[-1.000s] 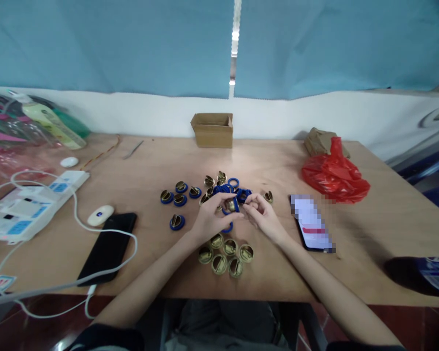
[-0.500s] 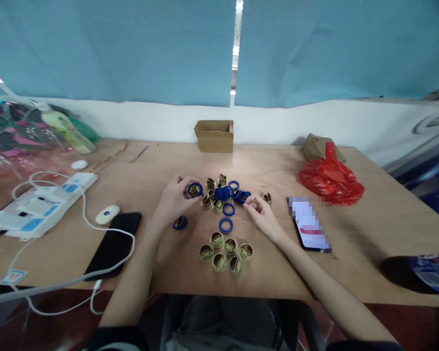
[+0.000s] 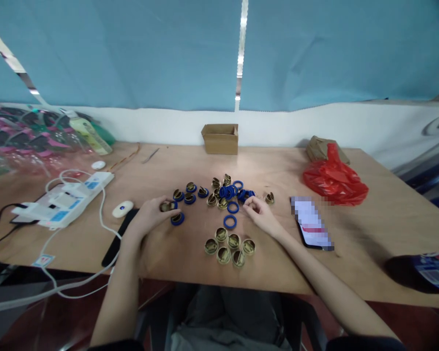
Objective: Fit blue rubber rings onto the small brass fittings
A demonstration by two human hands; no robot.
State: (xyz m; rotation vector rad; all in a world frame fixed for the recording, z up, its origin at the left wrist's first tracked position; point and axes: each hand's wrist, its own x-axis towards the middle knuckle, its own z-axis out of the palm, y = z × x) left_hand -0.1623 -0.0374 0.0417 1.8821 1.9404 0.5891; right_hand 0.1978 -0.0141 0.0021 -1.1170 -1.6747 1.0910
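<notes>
Across the pale table (image 3: 183, 161), below blue sheeting (image 3: 149, 53), a ringed brass piece (image 3: 167, 206) is sitting in a close spot.

From where I'm standing, the left hand (image 3: 147, 216) is pinching that piece between thumb and fingers, beside the other ringed pieces (image 3: 190, 198); a clumsy release could be tipping its nearest neighbour, since the thumb is pointing right at it. The right hand's (image 3: 261, 214) fingers are curling in beside the heaped blue rings (image 3: 228, 191); whether they're pinching one, I can't tell. A sideways brush there could be scattering the heap. The white cable (image 3: 101, 212) is running close against the left forearm, so a snag could be tugging the power strip (image 3: 64, 208).
</notes>
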